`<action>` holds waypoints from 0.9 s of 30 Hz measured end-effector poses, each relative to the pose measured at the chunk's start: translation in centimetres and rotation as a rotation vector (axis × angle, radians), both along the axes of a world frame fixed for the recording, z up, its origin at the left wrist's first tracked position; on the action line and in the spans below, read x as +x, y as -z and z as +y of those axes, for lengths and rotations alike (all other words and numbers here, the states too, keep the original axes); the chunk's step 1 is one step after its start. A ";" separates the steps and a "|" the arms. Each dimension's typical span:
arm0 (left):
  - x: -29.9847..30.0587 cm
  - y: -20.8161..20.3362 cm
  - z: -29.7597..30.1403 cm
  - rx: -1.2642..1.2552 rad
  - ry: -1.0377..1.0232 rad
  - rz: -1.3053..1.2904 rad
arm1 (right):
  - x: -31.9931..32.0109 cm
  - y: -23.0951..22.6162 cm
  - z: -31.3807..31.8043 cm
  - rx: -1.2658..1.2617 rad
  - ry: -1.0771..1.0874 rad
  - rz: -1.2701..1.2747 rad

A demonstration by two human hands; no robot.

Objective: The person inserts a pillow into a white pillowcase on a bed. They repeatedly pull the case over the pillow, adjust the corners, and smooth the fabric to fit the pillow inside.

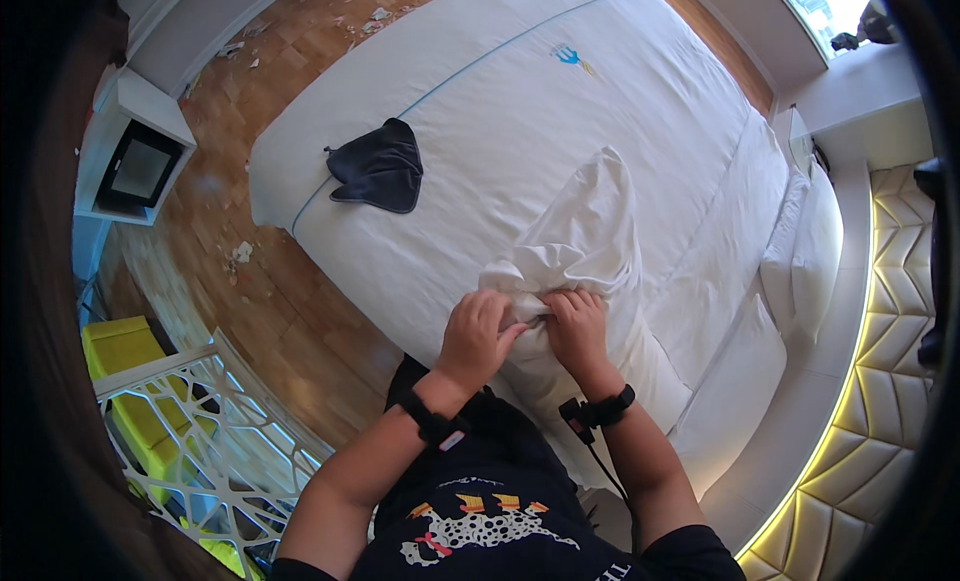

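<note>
A white pillowcase-like cloth (590,226) lies rumpled on the bed (480,151), one pointed end stretching away from me. Its near edge is bunched between my hands. My left hand (478,331) pinches a fold of it with thumb and fingers. Close by on the right, my right hand (577,331) grips the same gathered edge, fingers curled over the fabric. A small gap separates the two hands, with twisted cloth running across it. Both wrists wear black straps. What lies inside the folds is hidden.
A dark grey cloth (385,168) lies on the bed's left part. White pillows (815,251) stand at the right, by the padded headboard (880,371). At left are a white cabinet (135,146), paper scraps (242,252) on the wooden floor (290,301), a white lattice screen (220,431) and a yellow seat (130,356).
</note>
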State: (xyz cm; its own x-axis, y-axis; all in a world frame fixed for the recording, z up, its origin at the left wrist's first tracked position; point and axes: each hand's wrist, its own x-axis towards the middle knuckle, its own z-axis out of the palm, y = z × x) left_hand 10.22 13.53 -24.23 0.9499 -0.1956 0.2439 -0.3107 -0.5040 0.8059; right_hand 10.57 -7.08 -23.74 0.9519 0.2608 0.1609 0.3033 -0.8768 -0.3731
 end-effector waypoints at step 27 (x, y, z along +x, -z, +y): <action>-2.6 3.3 -1.0 -0.288 -0.323 0.601 | -1.8 2.7 2.4 -0.012 -0.012 -0.009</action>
State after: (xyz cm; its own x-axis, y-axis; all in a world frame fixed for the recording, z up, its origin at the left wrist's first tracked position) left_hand 7.61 12.48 -27.51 0.9349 0.1099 -0.3375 0.3544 -0.2380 0.9043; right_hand 8.79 -4.71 -26.42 0.9471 0.2744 0.1662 0.3173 -0.8774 -0.3597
